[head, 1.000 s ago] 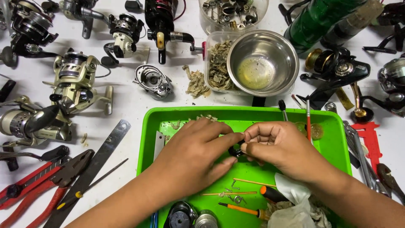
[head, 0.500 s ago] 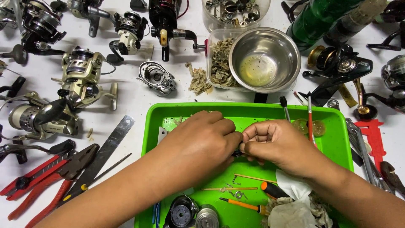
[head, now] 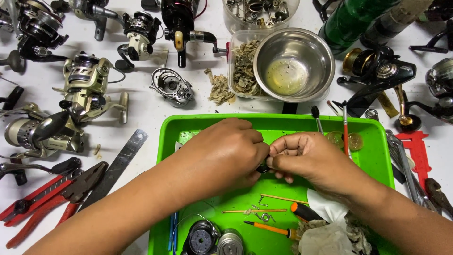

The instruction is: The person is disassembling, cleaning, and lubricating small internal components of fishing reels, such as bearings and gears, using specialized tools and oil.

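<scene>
Both my hands meet over the middle of a bright green tray (head: 170, 130). My left hand (head: 222, 153) and my right hand (head: 306, 158) pinch a small dark part (head: 263, 167) between their fingertips; most of it is hidden by the fingers. On the tray floor below the hands lie thin wooden sticks (head: 255, 211), small springs (head: 264, 216), an orange-handled screwdriver (head: 269, 229), round reel parts (head: 203, 238) and a crumpled white cloth (head: 325, 231). Two brushes (head: 345, 130) lean on the tray's far right rim.
Several fishing reels (head: 89, 89) lie on the white table to the left and at the back. A steel bowl (head: 295, 63) stands in a plastic box behind the tray. Red-handled pliers (head: 42, 198) and a metal ruler (head: 115, 167) lie at the left; tools and a red caliper (head: 417, 151) at the right.
The hands have stayed together over the tray, shifting slightly; the fingers keep working on the small part. The camera view has moved a little.
</scene>
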